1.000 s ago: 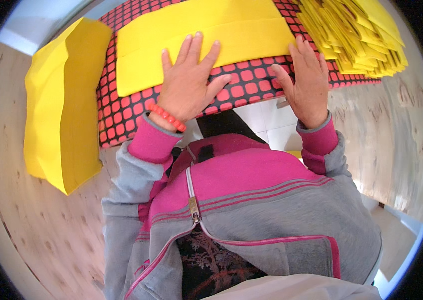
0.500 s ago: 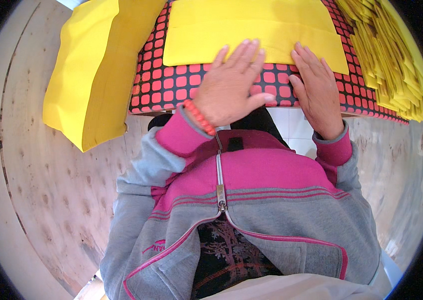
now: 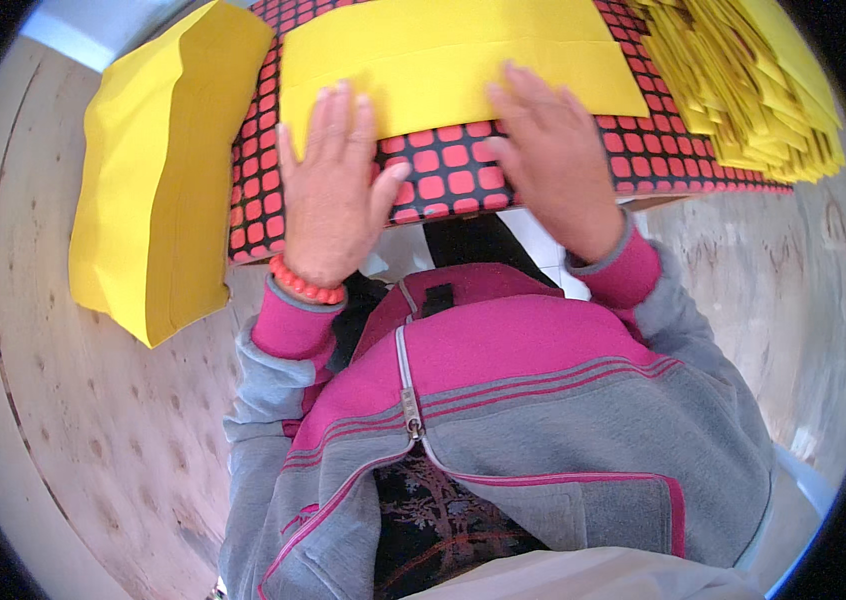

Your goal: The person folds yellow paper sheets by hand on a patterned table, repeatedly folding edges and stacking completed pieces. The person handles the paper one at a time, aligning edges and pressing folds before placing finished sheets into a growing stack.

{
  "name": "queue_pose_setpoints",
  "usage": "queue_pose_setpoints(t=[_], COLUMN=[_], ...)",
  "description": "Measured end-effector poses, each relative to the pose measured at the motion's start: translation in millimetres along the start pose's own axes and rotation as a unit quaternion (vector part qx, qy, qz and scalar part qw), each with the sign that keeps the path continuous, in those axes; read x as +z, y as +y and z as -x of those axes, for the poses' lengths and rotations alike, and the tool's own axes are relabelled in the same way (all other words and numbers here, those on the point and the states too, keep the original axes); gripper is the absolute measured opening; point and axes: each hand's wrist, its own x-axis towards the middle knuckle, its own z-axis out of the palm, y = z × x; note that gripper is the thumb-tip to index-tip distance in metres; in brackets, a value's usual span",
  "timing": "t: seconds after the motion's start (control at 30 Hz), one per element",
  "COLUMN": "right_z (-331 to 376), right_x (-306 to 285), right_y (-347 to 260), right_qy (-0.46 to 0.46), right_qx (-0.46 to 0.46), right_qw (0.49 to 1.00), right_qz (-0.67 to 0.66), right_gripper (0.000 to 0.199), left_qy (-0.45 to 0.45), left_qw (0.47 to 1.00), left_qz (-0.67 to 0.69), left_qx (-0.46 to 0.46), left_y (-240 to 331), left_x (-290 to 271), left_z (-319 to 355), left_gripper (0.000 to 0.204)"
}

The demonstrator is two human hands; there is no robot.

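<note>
A yellow folded sheet (image 3: 443, 65), paper or cloth I cannot tell, lies flat with a crease running across it. My left hand (image 3: 331, 195), a red bead bracelet at its wrist, rests at the sheet's near left part with fingers stretched out flat. My right hand (image 3: 558, 165) lies flat along the near edge further right, thumb apart from the fingers. Neither hand grips anything. Under the sheet is a table cover (image 3: 443, 180) with red rounded squares on black.
At the left, a thick stack of yellow sheets (image 3: 148, 180) hangs over the table's edge. A fanned pile of folded yellow pieces (image 3: 733, 100) sits at the right end. Pale wooden boards (image 3: 93, 400) stand to the left, and the table's front edge is close to my body.
My left hand has slid left along the sheet to its left end. The right hand stays flat near the edge. The whole view has shifted and tilted a little.
</note>
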Motion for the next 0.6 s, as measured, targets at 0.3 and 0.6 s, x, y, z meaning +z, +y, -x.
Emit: queue_pose_setpoints(t=[0.3,0.6], right_z=[9,49], right_x=[8,-40], right_y=[9,64], right_qy=[-0.023,-0.012], right_qx=[-0.01,0.122], right_qw=[1.0,0.986], right_qz=[0.001,0.111], right_gripper=[0.048,0.057], left_qy=[-0.056,-0.075], left_qw=[0.996,0.995], left_qz=[0.062,0.033], left_qx=[0.016,-0.053], left_y=[2,-34], left_x=[9,-4], left_z=[-12,13], left_gripper=[0.071,0.072])
